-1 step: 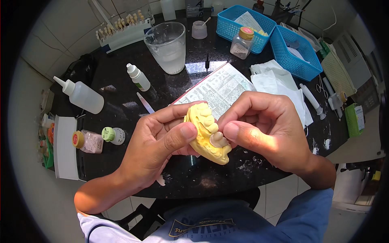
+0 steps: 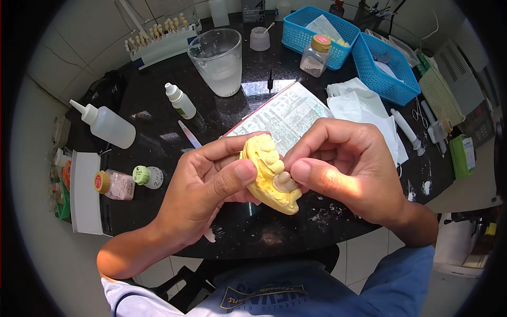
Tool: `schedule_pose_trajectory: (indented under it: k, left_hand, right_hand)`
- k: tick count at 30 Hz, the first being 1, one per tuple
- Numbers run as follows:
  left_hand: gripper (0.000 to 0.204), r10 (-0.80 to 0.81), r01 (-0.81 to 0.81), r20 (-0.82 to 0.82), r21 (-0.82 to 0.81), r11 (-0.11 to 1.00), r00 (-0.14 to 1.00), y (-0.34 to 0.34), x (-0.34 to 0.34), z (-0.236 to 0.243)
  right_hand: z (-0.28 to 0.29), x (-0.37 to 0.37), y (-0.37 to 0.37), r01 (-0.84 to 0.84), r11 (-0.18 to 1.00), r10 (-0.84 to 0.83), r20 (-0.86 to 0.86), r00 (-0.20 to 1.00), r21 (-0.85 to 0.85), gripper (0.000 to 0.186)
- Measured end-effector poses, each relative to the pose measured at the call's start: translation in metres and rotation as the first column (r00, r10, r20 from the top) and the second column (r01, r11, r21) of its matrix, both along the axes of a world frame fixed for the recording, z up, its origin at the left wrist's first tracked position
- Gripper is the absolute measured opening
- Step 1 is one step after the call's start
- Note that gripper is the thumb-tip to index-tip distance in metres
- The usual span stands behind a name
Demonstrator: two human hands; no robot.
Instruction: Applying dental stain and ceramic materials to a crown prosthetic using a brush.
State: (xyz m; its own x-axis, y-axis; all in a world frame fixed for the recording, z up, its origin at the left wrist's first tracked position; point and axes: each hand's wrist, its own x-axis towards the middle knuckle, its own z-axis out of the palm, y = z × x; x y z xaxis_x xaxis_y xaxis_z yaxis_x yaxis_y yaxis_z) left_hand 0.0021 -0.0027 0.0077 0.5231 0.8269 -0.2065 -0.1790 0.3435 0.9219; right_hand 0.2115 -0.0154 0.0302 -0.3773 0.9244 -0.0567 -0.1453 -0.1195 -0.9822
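My left hand (image 2: 211, 177) grips a yellow plaster dental model (image 2: 262, 164) above the table, its thumb pressed on the near side and the other fingers behind. A row of yellow teeth runs along the model's top. Toward its lower right end sits a beige-grey dental crown (image 2: 285, 183), paler and greyer than the plaster. Thumb and index finger of my right hand (image 2: 343, 166) pinch at the crown's right side; the contact itself is partly hidden behind the thumb. The remaining right fingers are curled in.
Beyond my hands lies a printed sheet (image 2: 288, 113) beside white tissue (image 2: 364, 108). A glass of cloudy water (image 2: 216, 63), dropper bottle (image 2: 180, 101), squeeze bottle (image 2: 111, 126) and powder jars (image 2: 119, 185) stand around. Blue baskets (image 2: 383, 68) and a tooth shade guide (image 2: 163, 45) line the back.
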Motion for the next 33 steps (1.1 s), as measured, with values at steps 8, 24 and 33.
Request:
schedule_pose_trajectory:
  k: [8,24,33]
  left_hand:
    - [0.072,-0.007,0.007,0.000,-0.021,1.000,1.000,0.0010,0.0010,-0.0007]
    - [0.053,-0.029,0.031,0.079,-0.023,0.999,0.996,0.0015,0.0002,-0.0050]
    - [0.051,-0.060,0.065,0.123,-0.036,0.997,0.991,0.0022,-0.0019,-0.0043]
  right_hand:
    - [-0.0034,0.0001,0.0009,-0.006,1.000,0.006,-0.003,1.000,0.010,0.010]
    - [-0.0047,-0.0009,-0.0003,-0.012,1.000,0.013,-0.022,1.000,0.020,0.012]
    - [-0.0029,-0.0035,-0.0015,0.007,1.000,-0.007,-0.009,1.000,0.026,0.013]
